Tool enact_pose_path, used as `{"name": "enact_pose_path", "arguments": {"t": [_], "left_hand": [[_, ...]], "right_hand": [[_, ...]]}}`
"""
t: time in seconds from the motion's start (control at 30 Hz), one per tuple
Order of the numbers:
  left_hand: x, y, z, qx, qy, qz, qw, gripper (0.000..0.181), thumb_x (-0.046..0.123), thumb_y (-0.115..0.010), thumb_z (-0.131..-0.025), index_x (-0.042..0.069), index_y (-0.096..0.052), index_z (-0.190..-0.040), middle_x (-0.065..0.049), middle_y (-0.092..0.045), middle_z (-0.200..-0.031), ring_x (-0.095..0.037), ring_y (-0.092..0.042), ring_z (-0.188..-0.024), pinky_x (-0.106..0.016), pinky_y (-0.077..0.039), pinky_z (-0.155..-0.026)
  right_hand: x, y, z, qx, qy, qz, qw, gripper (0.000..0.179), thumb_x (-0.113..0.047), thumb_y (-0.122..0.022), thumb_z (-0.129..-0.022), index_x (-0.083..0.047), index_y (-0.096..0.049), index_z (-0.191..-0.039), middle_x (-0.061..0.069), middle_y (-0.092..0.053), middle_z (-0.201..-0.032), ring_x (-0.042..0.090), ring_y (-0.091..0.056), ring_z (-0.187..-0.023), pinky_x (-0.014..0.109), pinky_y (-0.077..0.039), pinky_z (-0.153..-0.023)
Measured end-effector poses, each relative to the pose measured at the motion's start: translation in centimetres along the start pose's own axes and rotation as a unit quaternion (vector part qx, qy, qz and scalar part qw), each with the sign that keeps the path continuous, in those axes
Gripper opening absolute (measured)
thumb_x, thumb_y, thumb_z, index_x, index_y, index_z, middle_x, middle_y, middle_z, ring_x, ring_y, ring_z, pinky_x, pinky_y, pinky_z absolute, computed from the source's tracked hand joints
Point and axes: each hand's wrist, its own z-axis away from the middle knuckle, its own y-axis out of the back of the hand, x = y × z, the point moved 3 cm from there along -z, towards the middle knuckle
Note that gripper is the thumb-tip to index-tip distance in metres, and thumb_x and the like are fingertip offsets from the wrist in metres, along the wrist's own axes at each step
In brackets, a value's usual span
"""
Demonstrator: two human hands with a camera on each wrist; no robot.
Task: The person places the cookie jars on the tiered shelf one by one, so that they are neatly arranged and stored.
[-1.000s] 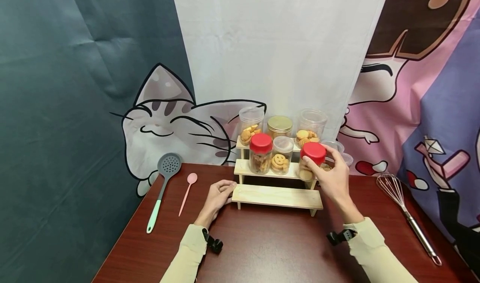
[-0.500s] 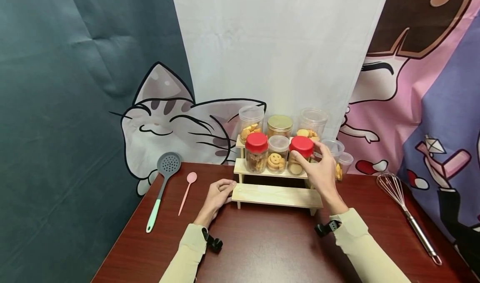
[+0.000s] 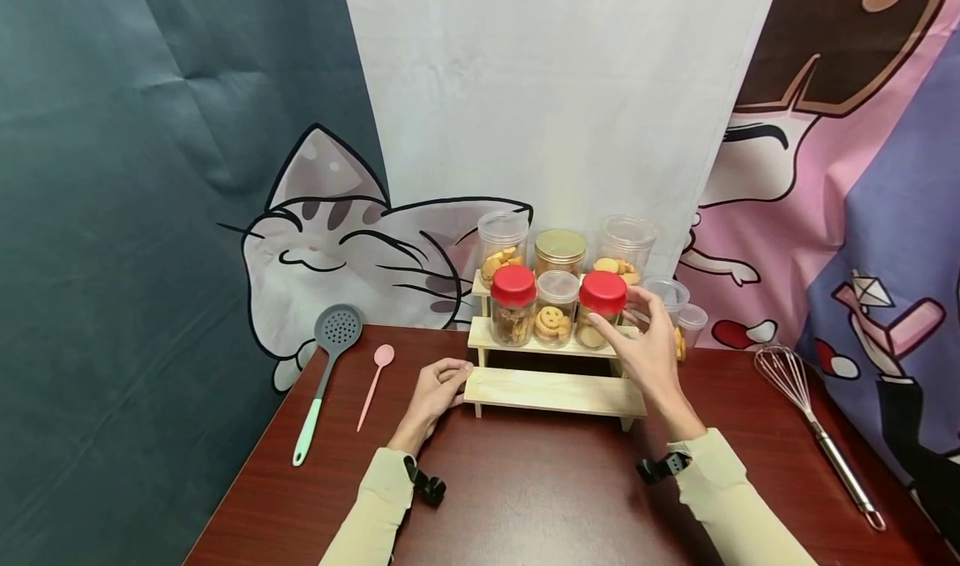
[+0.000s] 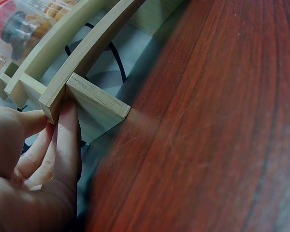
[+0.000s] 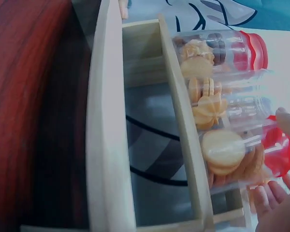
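A jar of round biscuits with a red lid (image 3: 603, 291) stands at the right end of the middle tier of a wooden stepped display stand (image 3: 553, 391). My right hand (image 3: 651, 351) is around its right side, thumb in front and fingers behind, loosely spread; the right wrist view shows the thumb by the red lid. To the left, on the same tier, stand a clear-lidded cookie jar (image 3: 552, 316) and another red-lidded jar (image 3: 513, 308). My left hand (image 3: 435, 395) pinches the left end of the lowest tier between thumb and fingers.
On the top tier are two clear jars and a gold-lidded jar (image 3: 559, 252). Clear containers (image 3: 690, 326) stand behind the stand's right end. A slotted spatula (image 3: 327, 374) and pink spoon (image 3: 377, 383) lie left; a whisk (image 3: 817, 433) lies right.
The right red-lidded jar moved left on the middle tier, and its two neighbours shifted left as well. Since then my right hand has drawn back slightly. My left hand stays put.
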Motion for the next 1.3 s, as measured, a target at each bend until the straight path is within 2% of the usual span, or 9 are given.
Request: {"name": "enact_pose_path", "arguments": {"t": [0.13, 0.33, 0.47, 0.6, 0.7, 0.8, 0.97, 1.07, 1.3], "left_hand": [[0.0, 0.0, 0.0, -0.003, 0.000, 0.002, 1.0000, 0.032, 0.019, -0.074, -0.105, -0.005, -0.071, -0.126, -0.007, -0.081, -0.105, -0.010, -0.075, -0.085, -0.026, -0.065, -0.072], [-0.1, 0.0, 0.0, -0.001, 0.002, 0.008, 1.0000, 0.027, 0.017, -0.074, -0.105, -0.003, -0.073, -0.123, -0.006, -0.081, -0.103, -0.011, -0.076, -0.086, -0.028, -0.066, -0.072], [-0.1, 0.0, -0.1, -0.003, 0.000, 0.004, 1.0000, 0.029, 0.018, -0.073, -0.105, -0.005, -0.072, -0.124, -0.007, -0.081, -0.104, -0.011, -0.076, -0.086, -0.027, -0.066, -0.073], [0.0, 0.0, 0.0, -0.002, 0.001, 0.005, 1.0000, 0.031, 0.018, -0.073, -0.105, -0.006, -0.071, -0.126, -0.006, -0.081, -0.103, -0.010, -0.076, -0.085, -0.027, -0.066, -0.072], [0.0, 0.0, 0.0, -0.003, 0.003, 0.008, 1.0000, 0.031, 0.017, -0.074, -0.105, -0.005, -0.071, -0.126, -0.006, -0.081, -0.103, -0.010, -0.076, -0.085, -0.027, -0.066, -0.072], [0.0, 0.0, 0.1, -0.004, 0.001, 0.006, 1.0000, 0.031, 0.017, -0.074, -0.104, -0.005, -0.071, -0.126, -0.006, -0.081, -0.104, -0.010, -0.076, -0.085, -0.026, -0.065, -0.072], [-0.1, 0.0, 0.0, -0.005, 0.001, 0.005, 1.0000, 0.030, 0.018, -0.074, -0.105, -0.004, -0.072, -0.125, -0.007, -0.081, -0.105, -0.010, -0.076, -0.085, -0.026, -0.065, -0.072], [-0.2, 0.1, 0.0, -0.007, 0.004, 0.010, 0.9999, 0.032, 0.018, -0.074, -0.105, -0.005, -0.071, -0.127, -0.006, -0.081, -0.104, -0.010, -0.076, -0.084, -0.026, -0.065, -0.072], [0.0, 0.1, 0.0, -0.007, 0.003, 0.006, 1.0000, 0.035, 0.019, -0.074, -0.105, -0.006, -0.070, -0.129, -0.008, -0.081, -0.106, -0.010, -0.076, -0.085, -0.027, -0.066, -0.073]], "right_hand": [[0.3, 1.2, 0.5, 0.022, 0.005, -0.004, 0.9997, 0.065, -0.016, -0.093, -0.088, -0.011, -0.063, -0.145, 0.009, -0.068, -0.137, 0.020, -0.066, -0.119, 0.024, -0.055, -0.105], [0.6, 3.3, 0.7, 0.080, -0.007, 0.001, 0.9968, 0.046, -0.011, -0.081, -0.098, 0.001, -0.065, -0.140, 0.024, -0.069, -0.131, 0.020, -0.069, -0.109, 0.017, -0.055, -0.098], [2.4, 4.8, 0.2, 0.117, -0.029, -0.003, 0.9928, 0.047, -0.014, -0.082, -0.097, -0.001, -0.066, -0.139, 0.013, -0.070, -0.124, 0.015, -0.069, -0.106, 0.011, -0.053, -0.092], [4.6, 6.0, -0.4, 0.137, -0.039, -0.017, 0.9897, 0.055, -0.015, -0.087, -0.092, -0.006, -0.065, -0.141, 0.006, -0.068, -0.124, 0.014, -0.069, -0.105, 0.011, -0.054, -0.090], [5.7, 6.5, -0.8, 0.127, -0.050, -0.006, 0.9906, 0.063, -0.018, -0.089, -0.091, -0.011, -0.061, -0.147, 0.008, -0.066, -0.134, 0.016, -0.067, -0.110, 0.016, -0.055, -0.097], [6.3, 6.5, -1.3, 0.096, -0.073, 0.034, 0.9921, 0.072, -0.023, -0.089, -0.092, -0.015, -0.054, -0.155, 0.010, -0.064, -0.147, 0.022, -0.065, -0.120, 0.021, -0.054, -0.104], [6.9, 6.1, -2.1, 0.039, -0.097, 0.070, 0.9920, 0.086, -0.026, -0.086, -0.094, -0.016, -0.041, -0.166, 0.013, -0.055, -0.162, 0.035, -0.059, -0.138, 0.040, -0.050, -0.120], [7.0, 5.8, -2.3, 0.026, -0.090, 0.077, 0.9926, 0.088, -0.026, -0.086, -0.094, -0.015, -0.038, -0.167, 0.014, -0.053, -0.163, 0.036, -0.057, -0.141, 0.049, -0.048, -0.122], [7.3, 5.5, -2.7, 0.023, -0.081, 0.091, 0.9923, 0.085, -0.025, -0.084, -0.095, -0.014, -0.040, -0.166, 0.017, -0.055, -0.161, 0.038, -0.059, -0.139, 0.049, -0.048, -0.121]]}}
